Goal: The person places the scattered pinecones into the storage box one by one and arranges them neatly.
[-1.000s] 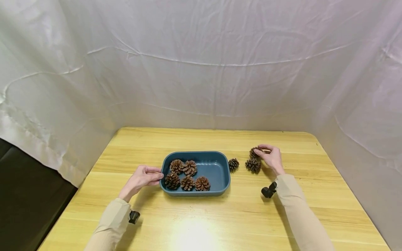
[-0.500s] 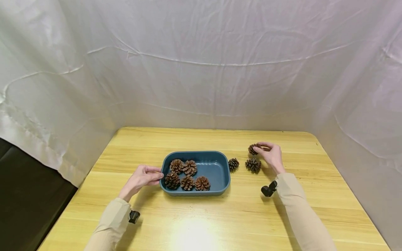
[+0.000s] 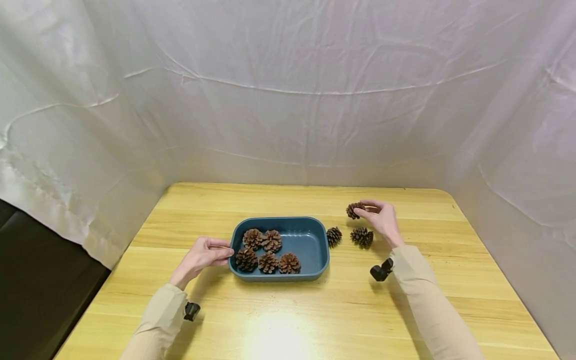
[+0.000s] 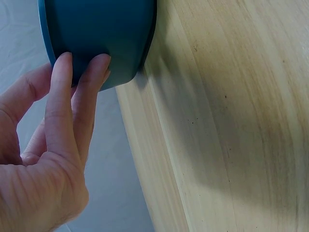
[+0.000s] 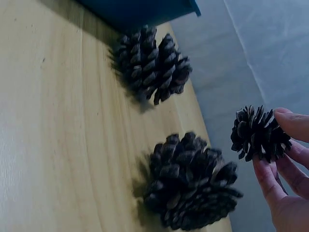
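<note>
My left hand (image 3: 201,258) grips the left end of a blue rectangular tub (image 3: 311,250), thumb at the rim and fingertips against the outer wall, as the left wrist view shows. Several brown pine cones (image 3: 290,263) lie inside, mostly toward the tub's left half. Between thumb and fingers, my right hand (image 3: 381,218) pinches a pine cone (image 3: 354,210), raised off the table to the right of the tub. Below it on the wood sits a second loose pine cone (image 5: 190,183). Another pine cone (image 5: 152,65) stands close by the tub's right end.
A pale wooden table (image 3: 288,320) carries everything, with a bright glare near its front. White cloth (image 3: 288,100) hangs behind it and at both sides. Something dark (image 3: 40,280) is at the lower left, beyond the table edge.
My right hand has lifted its pine cone away from the loose one beneath and carried it left, toward the tub. My left hand and the tub have stayed in place.
</note>
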A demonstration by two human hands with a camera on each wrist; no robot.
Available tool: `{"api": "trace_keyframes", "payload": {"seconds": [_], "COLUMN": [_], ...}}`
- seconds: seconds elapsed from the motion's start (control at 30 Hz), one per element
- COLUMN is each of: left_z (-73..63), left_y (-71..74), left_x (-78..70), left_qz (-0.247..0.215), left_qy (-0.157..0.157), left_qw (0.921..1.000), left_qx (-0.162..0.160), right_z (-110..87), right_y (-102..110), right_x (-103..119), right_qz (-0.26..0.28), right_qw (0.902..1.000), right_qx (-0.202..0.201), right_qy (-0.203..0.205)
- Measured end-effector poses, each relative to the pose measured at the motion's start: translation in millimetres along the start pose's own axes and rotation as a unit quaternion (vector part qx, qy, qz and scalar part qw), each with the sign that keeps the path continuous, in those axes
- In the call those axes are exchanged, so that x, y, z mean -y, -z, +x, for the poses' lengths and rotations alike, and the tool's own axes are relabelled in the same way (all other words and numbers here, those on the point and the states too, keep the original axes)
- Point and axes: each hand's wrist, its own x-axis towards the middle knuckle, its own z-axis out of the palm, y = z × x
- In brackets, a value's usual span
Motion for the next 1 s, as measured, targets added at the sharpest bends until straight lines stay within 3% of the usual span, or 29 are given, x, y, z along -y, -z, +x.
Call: {"api": "trace_keyframes", "payload": {"seconds": [0.53, 1.0], "left_z": [0.0, 0.2], "left_y": [0.3, 0.5], "left_x": [0.6, 1.2], "left_qz": [0.0, -0.001], "left_qy": [-0.004, -0.006], "left_qw": [1.0, 1.0], "left_qx": [0.003, 0.003], "right_z": [-0.3, -2.7], "right_y": [-18.2, -38.6], "right_x": [26.1, 48.1], "right_qz": [0.021, 0.021], "right_qw": [0.9975, 0.989], "right_qx": [0.043, 0.116], "right_qy": [0.052, 0.089]}}
